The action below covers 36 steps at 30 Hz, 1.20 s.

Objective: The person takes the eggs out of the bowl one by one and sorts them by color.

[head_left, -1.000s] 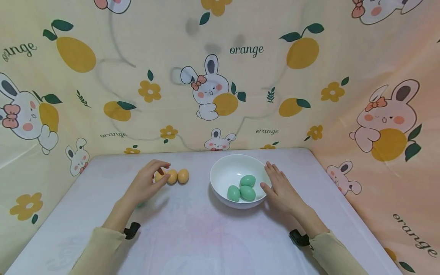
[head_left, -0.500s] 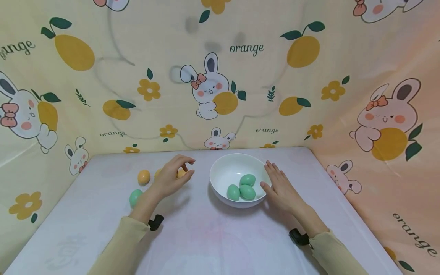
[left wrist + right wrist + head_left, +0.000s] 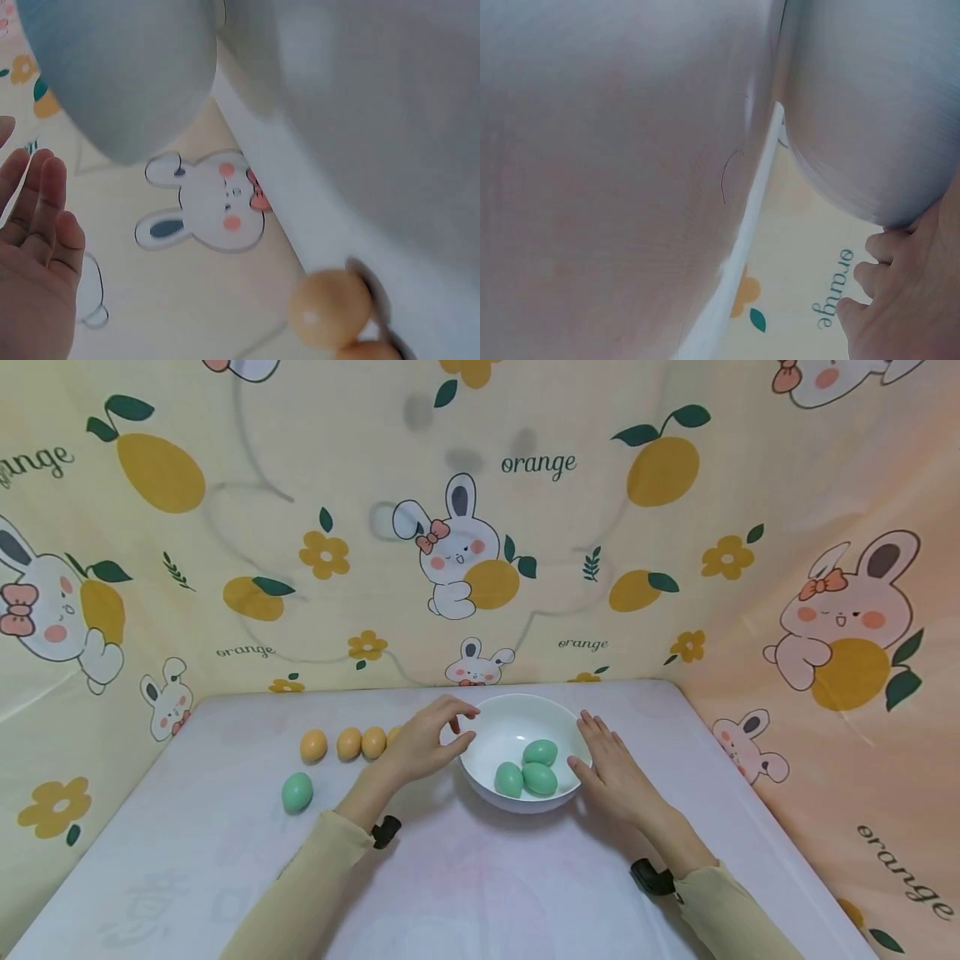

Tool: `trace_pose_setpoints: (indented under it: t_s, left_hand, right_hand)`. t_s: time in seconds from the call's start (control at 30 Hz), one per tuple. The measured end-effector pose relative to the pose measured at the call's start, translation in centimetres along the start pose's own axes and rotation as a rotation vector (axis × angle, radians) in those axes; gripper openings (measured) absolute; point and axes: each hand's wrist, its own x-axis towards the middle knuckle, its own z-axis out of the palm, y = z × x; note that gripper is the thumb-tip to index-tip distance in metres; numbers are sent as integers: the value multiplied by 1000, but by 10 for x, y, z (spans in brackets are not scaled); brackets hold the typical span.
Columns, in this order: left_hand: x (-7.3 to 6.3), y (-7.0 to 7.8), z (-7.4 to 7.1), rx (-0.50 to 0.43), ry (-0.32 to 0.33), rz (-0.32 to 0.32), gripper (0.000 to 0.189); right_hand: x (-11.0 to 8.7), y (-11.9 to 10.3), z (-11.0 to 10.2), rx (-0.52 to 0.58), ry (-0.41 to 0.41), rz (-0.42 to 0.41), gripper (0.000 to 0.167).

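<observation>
A white bowl [image 3: 517, 718] stands on the table with three green eggs [image 3: 540, 779] inside. My left hand [image 3: 423, 743] is at the bowl's left rim, thumb and fingers spread apart with nothing between them. In the left wrist view, a gap shows between that hand [image 3: 37, 255] and the bowl [image 3: 127, 82]. My right hand [image 3: 618, 777] rests its fairly straight fingers against the right side of the bowl; in the right wrist view these fingers [image 3: 877, 274] lie along the bowl's outer wall [image 3: 877, 112].
Several yellow eggs [image 3: 348, 744] lie in a row left of the bowl, the rightmost partly hidden by my left hand. A single green egg [image 3: 297, 792] lies nearer at the left. A patterned cloth [image 3: 375, 610] hangs behind the white table [image 3: 480, 893].
My left hand has moved right, from over the yellow eggs to the bowl's left rim, uncovering the green egg and yellow eggs. The right hand and bowl have stayed in place.
</observation>
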Motion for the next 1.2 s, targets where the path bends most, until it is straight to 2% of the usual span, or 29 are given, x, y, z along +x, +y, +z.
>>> trace_pose_setpoints:
  t_s: [0.4,0.7,0.93,1.2]
  left_hand:
    - [37,14,32,69,-219,37,35]
    - [59,15,51,120,-373,74,40]
    - [72,14,63,137,-484,64,39]
    - [82,13,73,153,-569,48,41]
  right_hand:
    - [0,1,-1,4,-3,3,76]
    - [-1,0,-2,16,1,-11,75]
    - [-2,-1,0,31,26,-43,72]
    - [-1,0,-1,17,12,-34,74]
